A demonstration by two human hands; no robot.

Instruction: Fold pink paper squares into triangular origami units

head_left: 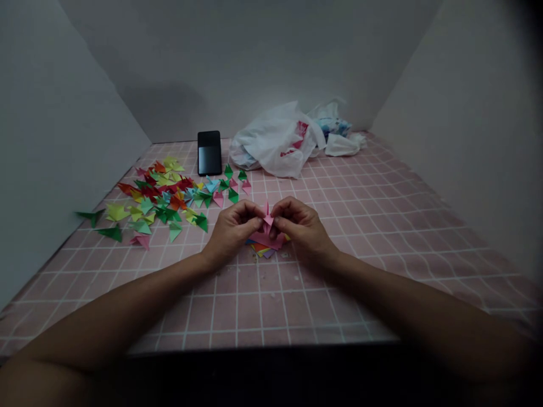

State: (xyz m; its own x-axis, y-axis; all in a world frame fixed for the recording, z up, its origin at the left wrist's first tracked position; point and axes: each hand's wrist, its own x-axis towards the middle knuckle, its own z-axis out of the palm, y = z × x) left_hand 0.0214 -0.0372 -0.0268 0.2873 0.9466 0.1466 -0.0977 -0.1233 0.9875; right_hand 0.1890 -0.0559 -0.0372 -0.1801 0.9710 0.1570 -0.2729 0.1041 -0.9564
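While both my forearms (127,305) angle in from the bottom corners, my L hand (231,232) and R hand (302,226) meet near the centre of the frame, knuckles up and fingers curled. Both hands are closed, pinching the same pink folded paper (266,221) btwn them. Its peak points up through the gap btwn my hands, and a flatter pink flap spreads out just below. Right under that is 1 small stack of coloured paper (265,247), edges showing orange, yellow and purple, on the pink grid mat (360,271). Can't tell if the folded piece touches the stack

Left of my hands is 1 big heap of folded paper triangles (161,195), red, orange, yellow, green, blue and pink, too many and too overlapped for an exact count, prob several dozen. Btwn the heap and my hands, approx 6 loose triangles (233,189) lie apart: 3 green, 3 pink. Near the lower left edge of the heap, 3 more strays (110,232): 2 dark green, 1 pink

Upper centre, 1 black smartphone (209,152) lies on the mat. Upper right of it, 1 white plastic bag (275,141) w/ red print, 1 blue-printed packet (333,127) and 1 crumpled white tissue (343,144), w/ grey walls (63,141) on 3 sides
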